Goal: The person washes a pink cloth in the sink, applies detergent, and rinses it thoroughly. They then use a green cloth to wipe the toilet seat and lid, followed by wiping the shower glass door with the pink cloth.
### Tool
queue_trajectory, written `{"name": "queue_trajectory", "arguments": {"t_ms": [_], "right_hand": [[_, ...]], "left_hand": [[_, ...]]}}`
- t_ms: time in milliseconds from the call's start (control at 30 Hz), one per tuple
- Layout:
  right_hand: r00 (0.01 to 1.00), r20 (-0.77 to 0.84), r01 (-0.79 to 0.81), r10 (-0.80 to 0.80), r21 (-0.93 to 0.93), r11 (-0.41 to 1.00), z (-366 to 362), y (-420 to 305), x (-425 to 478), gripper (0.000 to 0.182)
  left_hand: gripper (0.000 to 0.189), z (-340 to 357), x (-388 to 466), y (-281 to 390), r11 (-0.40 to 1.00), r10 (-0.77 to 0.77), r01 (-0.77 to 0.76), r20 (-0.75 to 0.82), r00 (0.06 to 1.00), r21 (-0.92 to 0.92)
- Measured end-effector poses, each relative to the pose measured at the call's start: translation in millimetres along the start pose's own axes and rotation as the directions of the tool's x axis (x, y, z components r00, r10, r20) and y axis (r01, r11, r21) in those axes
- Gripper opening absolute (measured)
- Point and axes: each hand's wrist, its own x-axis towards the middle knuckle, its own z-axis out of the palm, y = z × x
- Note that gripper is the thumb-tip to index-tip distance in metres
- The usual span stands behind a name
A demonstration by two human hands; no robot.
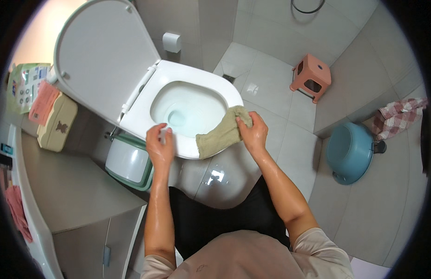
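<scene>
An olive-green cloth (219, 137) lies draped over the front right part of the white toilet seat (187, 71). My right hand (254, 134) grips the cloth's right end between thumb and fingers. At the seat's near left edge, my left hand (160, 143) holds nothing, its thumb and fingers apart; whether it touches the seat I cannot tell. Below the seat opening, water shows in the toilet bowl (198, 111). The raised toilet lid (104, 59) leans back at the upper left. Both forearms look wet.
A white-and-green trash bin (128, 158) stands left of the toilet, beside a grey vanity cabinet (86, 188). A cream box (58, 122) sits near the lid. To the right are a pink plastic stool (314, 75), a blue basin (349, 153) and a checked cloth (398, 117).
</scene>
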Motion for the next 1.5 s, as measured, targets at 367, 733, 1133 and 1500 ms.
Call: {"name": "queue_trajectory", "arguments": {"t_ms": [367,733,1133,1500], "right_hand": [[0.669,0.350,0.743,-0.656,-0.336,0.579,49,-36,-81,0.048],[0.817,0.523,0.541,-0.241,-0.551,0.635,48,-6,79,0.054],[0.804,0.493,0.587,-0.333,-0.572,0.573,123,-22,159,0.068],[0.808,0.492,0.495,-0.324,-0.270,0.826,286,-103,253,0.055]], "left_hand": [[0.025,18,40,-32,0.933,0.282,-0.309,0.162,0.946,0.183],[0.023,17,43,-37,0.936,0.142,-0.246,0.366,0.920,0.254],[0.060,3,99,-112,0.854,-0.101,0.181,-0.186,0.977,0.487],[0.059,3,100,-107,0.818,-0.085,0.173,-0.182,0.980,0.548]]}}
